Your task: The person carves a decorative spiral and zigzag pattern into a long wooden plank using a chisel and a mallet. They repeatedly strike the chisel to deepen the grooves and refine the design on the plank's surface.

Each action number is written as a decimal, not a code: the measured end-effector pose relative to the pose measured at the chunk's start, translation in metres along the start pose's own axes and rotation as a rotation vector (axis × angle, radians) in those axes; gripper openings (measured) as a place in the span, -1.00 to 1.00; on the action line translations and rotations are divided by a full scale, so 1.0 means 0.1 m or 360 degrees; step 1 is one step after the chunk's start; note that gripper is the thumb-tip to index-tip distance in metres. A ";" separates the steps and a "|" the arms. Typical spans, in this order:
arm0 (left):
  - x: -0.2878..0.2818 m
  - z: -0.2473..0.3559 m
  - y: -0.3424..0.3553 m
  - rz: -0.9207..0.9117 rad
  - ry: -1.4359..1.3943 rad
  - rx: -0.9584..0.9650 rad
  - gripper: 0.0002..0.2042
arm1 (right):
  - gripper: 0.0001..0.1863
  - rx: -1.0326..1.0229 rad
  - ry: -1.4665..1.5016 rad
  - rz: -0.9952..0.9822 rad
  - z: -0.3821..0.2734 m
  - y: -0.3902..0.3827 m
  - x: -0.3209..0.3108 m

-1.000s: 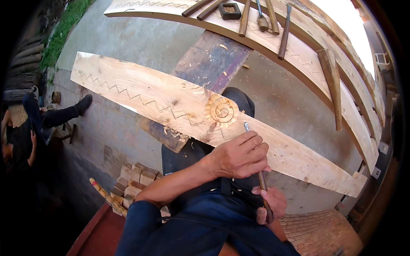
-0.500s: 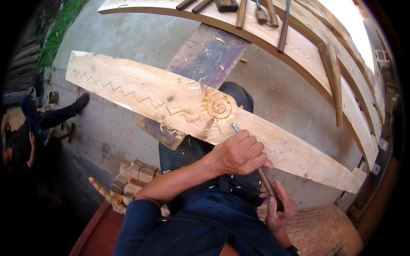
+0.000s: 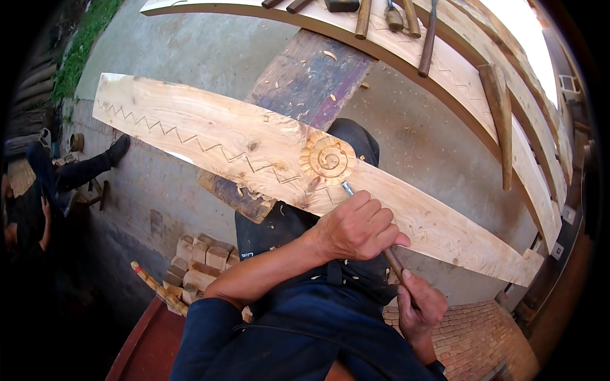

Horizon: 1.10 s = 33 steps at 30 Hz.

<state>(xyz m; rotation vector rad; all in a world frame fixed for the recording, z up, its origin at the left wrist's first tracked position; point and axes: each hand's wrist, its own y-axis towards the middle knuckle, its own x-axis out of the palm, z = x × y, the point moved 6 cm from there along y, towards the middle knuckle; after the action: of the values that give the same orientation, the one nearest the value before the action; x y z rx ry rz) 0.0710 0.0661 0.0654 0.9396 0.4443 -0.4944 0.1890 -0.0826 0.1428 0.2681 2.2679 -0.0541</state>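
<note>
Two-handed grip on a chisel [image 3: 395, 261] beside a carved rosette [image 3: 328, 159]

Left hand [image 3: 361, 225] just right of the frame's centre, fingers closed around the shaft near the blade; right hand [image 3: 422, 310] at lower right, fingers wrapped around the handle. Blade tip over the pale board [image 3: 210, 124], just below the rosette, contact unclear. Small pale lettering [image 3: 246, 255] on the dark trousers [image 3: 259, 230], lower centre. Board slanting from upper left to lower right, marked with a zigzag line [image 3: 219, 148], lying across a dark, worn desk [image 3: 305, 73] sprinkled with wood chips [image 3: 330, 55]. Grey floor [image 3: 184, 51] all around; grass [image 3: 86, 51] at upper left; another person's leg [image 3: 84, 173] at left; stacked wood blocks [image 3: 216, 257] at lower left. Second board [image 3: 469, 105] at upper right, bearing wooden-handled tools [image 3: 427, 54] and a mallet [image 3: 499, 120]. Dark square box [image 3: 342, 5] cut by the top edge, contents hidden.
</note>
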 end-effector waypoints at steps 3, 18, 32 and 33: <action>0.00 0.00 0.02 -0.0011 -0.0016 -0.0008 -0.50 | -0.55 0.0013 -0.0017 -0.0004 0.04 -0.01 0.02; 0.03 -0.06 0.02 -0.0025 -0.0219 -0.0153 -0.67 | -0.55 0.0090 -0.0040 -0.0055 0.05 -0.06 0.04; 0.01 -0.08 -0.02 -0.0035 -0.0232 -0.0113 -0.90 | -0.56 0.0131 0.0079 0.0048 -0.05 -0.05 0.15; 0.01 -0.08 -0.04 -0.0039 -0.0223 -0.0113 -0.90 | -0.56 0.0117 0.0102 0.0053 -0.06 -0.04 0.16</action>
<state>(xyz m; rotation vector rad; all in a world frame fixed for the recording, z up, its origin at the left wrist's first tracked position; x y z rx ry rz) 0.0683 0.0707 0.0588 0.8263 0.3447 -0.5593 0.1736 -0.0828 0.1340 0.3508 2.3273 -0.1128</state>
